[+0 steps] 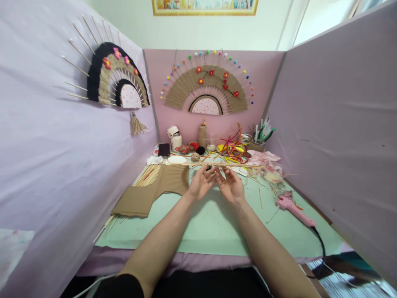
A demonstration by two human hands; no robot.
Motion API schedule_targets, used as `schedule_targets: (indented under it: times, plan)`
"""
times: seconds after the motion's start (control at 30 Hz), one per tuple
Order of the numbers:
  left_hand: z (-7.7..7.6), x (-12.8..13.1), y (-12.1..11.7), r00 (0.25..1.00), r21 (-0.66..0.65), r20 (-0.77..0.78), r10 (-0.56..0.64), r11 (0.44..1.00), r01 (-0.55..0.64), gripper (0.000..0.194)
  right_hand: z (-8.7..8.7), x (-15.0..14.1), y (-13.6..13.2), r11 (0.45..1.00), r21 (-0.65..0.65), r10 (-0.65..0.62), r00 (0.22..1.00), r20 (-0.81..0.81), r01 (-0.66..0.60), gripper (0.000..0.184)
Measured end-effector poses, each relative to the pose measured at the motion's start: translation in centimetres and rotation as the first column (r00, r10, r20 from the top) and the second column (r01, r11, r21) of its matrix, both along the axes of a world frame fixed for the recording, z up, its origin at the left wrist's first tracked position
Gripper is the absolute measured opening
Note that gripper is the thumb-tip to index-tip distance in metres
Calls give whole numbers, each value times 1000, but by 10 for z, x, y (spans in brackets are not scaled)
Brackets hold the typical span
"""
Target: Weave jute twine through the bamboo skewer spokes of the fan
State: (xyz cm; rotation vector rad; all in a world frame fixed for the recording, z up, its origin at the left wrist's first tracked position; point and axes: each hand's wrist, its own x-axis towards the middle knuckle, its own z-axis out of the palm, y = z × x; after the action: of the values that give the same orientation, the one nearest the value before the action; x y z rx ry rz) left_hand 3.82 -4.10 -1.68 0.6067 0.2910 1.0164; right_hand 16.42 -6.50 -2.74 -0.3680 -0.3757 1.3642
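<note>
While the mat [214, 225] spreads below, the cardboard [133, 200] lies just left of the left hand [201, 184]. That hand and the right hand [231, 186] are part open, fingers curled, nearly meeting; whether they hold the dark thing [209, 168] at their fingertips, I cannot tell.

Glue gun [296, 212] pink; tabletop [217, 227] mint green; half-circle centre [206, 105] white, pink-dotted

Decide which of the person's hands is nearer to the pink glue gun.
Right. The right hand is to the left of the pink glue gun, across some green tabletop; the left hand is farther off, beyond the right.
</note>
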Motion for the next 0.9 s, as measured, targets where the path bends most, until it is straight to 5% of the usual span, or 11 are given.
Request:
schedule_targets:
  times: [0.3,0.43,0.9]
  plan:
    - [3,-8,5,994,-54,67,-84,995,88,35,-1,-13,-6,991,100,-106,972,211,86,14]
    - [3,-14,10,991,-52,19,-135,989,136,26,1,-18,-11,983,142,-153,948,278,117,8]
    - [7,-14,7,990,87,-127,63,995,-52,47,9,-11,-14,979,69,-204,929,309,192,18]
